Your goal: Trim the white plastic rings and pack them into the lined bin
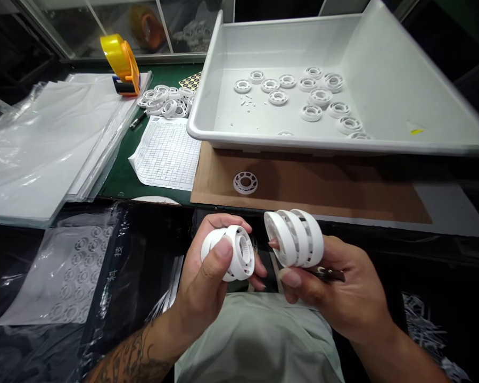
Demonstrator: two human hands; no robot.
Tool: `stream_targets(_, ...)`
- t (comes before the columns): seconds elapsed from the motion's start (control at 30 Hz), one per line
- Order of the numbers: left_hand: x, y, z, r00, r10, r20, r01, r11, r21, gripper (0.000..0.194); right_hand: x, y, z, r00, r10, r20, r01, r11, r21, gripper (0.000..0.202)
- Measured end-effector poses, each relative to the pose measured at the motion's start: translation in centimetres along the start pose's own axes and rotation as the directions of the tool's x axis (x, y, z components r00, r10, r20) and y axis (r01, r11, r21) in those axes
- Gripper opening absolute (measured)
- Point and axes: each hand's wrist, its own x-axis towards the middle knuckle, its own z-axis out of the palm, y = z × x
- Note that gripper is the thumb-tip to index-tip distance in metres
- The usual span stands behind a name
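Observation:
My left hand (pixel 209 266) is closed around a short stack of white plastic rings (pixel 237 260), thumb across the top and the nearest ring's open face turned right. Close by on the right, my right hand (pixel 335 287) grips another stack of white slotted rings (pixel 294 238), tilted on its side, with a fingertip showing through the bore. A slim dark tool with a metallic sheen (pixel 326 273) lies in the same hand under that stack; its kind is unclear. The two stacks are apart. One flat white ring (pixel 245 183) lies on the brown cardboard (pixel 343 186) beyond my hands.
A large white tray (pixel 287 139) holds several rings (pixel 311 113) and small scraps. Left of it are piled rings (pixel 167 100), a gridded sheet (pixel 167 151), a pen (pixel 138 121) and a tape dispenser (pixel 123 69). Plastic bags (pixel 35 143) cover the far left. White trimmings (pixel 425 324) lie lower right.

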Motion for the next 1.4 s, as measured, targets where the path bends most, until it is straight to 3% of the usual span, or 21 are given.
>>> stream_targets(0.23, 0.1, -0.5, -0.4, 0.996, 0.091, -0.007, -0.089, 0.99, 0.106, 0.047, -0.3, 0.3, 0.2, 0.998, -0.059, 0.03, 0.059, 0.998, -0.012, 0.002)
stream_targets(0.5, 0.1, -0.8, -0.2, 0.995, 0.082, -0.063, -0.07, 0.983, 0.167, 0.059, 0.2, 0.9, 1.2, 0.982, -0.173, 0.073, 0.184, 0.965, -0.19, 0.012)
stream_targets(0.63, 0.6, -0.6, -0.5, 0.999, -0.024, -0.035, 0.026, 0.999, 0.041, 0.063, 0.0, 1.3, 0.8, 0.999, -0.005, 0.032, 0.007, 0.998, -0.062, 0.026)
stream_targets(0.73, 0.8, 0.2, -0.6, 0.99, -0.142, -0.009, 0.141, 0.988, -0.067, 0.053, -0.2, 1.2, 0.5, 0.996, 0.078, -0.034, -0.074, 0.991, 0.112, 0.031)
stream_targets(0.8, 0.8, 0.6, -0.4, 0.988, -0.154, -0.008, 0.153, 0.986, -0.069, 0.043, -0.4, 0.8, 0.6, 0.98, 0.169, -0.109, -0.145, 0.97, 0.197, 0.031)
stream_targets(0.9, 0.5, 0.6, -0.1, 0.993, -0.097, -0.06, 0.093, 0.994, -0.059, 0.033, -0.6, 0.3, 0.9, 0.934, 0.308, -0.181, -0.253, 0.928, 0.272, 0.036)
stream_targets(0.97, 0.4, 0.4, 0.0, 0.996, -0.057, -0.069, 0.054, 0.998, -0.032, 0.036, -0.6, 0.2, 0.9, 0.922, 0.337, -0.189, -0.278, 0.919, 0.281, 0.04)
stream_targets(1.2, 0.3, -0.1, -0.3, 0.999, 0.038, -0.028, -0.035, 0.996, 0.085, 0.049, -0.5, 1.6, 0.1, 0.986, 0.165, -0.038, -0.144, 0.936, 0.321, 0.029)
stream_targets(1.4, 0.6, -0.9, -0.9, 0.98, 0.197, 0.037, -0.2, 0.968, 0.153, 0.049, -0.5, 1.7, 0.2, 0.982, 0.189, -0.023, -0.17, 0.924, 0.344, 0.023)
